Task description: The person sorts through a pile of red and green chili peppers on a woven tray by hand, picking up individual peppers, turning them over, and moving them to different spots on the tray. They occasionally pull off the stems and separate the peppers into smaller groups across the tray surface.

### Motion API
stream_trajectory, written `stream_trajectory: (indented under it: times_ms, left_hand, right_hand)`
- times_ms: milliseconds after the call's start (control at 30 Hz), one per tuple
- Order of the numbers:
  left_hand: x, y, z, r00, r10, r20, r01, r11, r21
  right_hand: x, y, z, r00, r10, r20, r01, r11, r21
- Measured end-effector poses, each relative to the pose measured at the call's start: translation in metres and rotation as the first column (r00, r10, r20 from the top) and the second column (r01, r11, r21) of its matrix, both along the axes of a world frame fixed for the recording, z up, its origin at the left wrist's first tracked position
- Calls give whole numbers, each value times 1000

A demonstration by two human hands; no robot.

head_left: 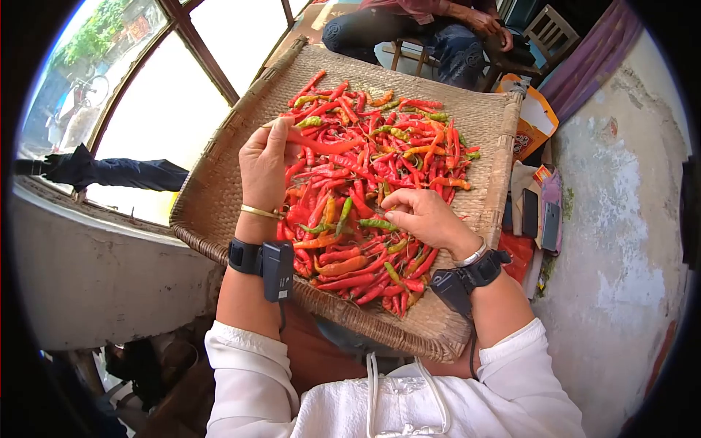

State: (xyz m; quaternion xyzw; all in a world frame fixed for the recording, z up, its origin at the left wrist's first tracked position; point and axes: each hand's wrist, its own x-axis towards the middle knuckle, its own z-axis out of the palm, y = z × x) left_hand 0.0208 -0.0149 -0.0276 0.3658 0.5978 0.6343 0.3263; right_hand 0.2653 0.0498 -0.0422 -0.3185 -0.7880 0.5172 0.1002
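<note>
A shallow woven bamboo tray (485, 120) lies across my lap, heaped with chili peppers (358, 171), mostly red with some green and orange ones. Over the left part of the heap, my left hand (264, 162) pinches a long red chili pepper (328, 146) between thumb and fingers; its tip points right. My right hand (431, 220) hovers low over the right side of the heap, fingers curled and thumb close to the index finger. Whatever sits between those fingertips, if anything, is too small to make out.
Another person (438, 29) sits beyond the tray's far edge, near a wooden chair (551, 33). A folded dark umbrella (131, 174) lies along the window at left. Right of the tray are an orange box (537, 120), a phone (550, 225) and a peeling wall (621, 212).
</note>
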Motion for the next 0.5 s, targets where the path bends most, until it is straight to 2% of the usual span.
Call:
stream_trajectory:
  times_ms: [67, 100, 133, 167, 200, 267, 367, 400, 500]
  left_hand:
    - [5, 9, 0, 950, 220, 223, -264, 946, 189]
    - [-7, 7, -9, 987, 114, 113, -124, 989, 84]
    - [-6, 7, -19, 988, 129, -86, -134, 990, -52]
    - [-4, 4, -27, 917, 8, -399, -67, 989, -134]
    - [0, 2, -32, 745, -138, -653, -31, 970, -240]
    - [5, 2, -44, 383, -339, -859, 47, 936, -348]
    - [19, 9, -54, 281, -319, -905, 44, 946, -320]
    - [19, 14, -55, 174, -363, -915, 91, 932, -352]
    - [28, 26, -73, 191, -281, -941, 132, 957, -259]
  right_hand:
    - [0, -1, 0, 1000, 14, -11, -14, 1000, 0]
    - [0, -1, -2, 1000, 24, -5, -24, 1000, 8]
    - [-1, 1, -2, 999, 33, -2, -33, 999, 22]
    - [-2, 0, 3, 999, 33, 22, -34, 998, 56]
    - [-3, 2, 5, 999, 37, 20, -38, 997, 62]
    - [-3, 0, 3, 998, 36, 58, -40, 997, 60]
    - [-6, -2, 2, 994, 64, 87, -69, 996, 48]
    - [-6, -1, 4, 990, 74, 117, -78, 996, 31]
    - [-4, -2, -4, 992, 105, 69, -108, 993, 37]
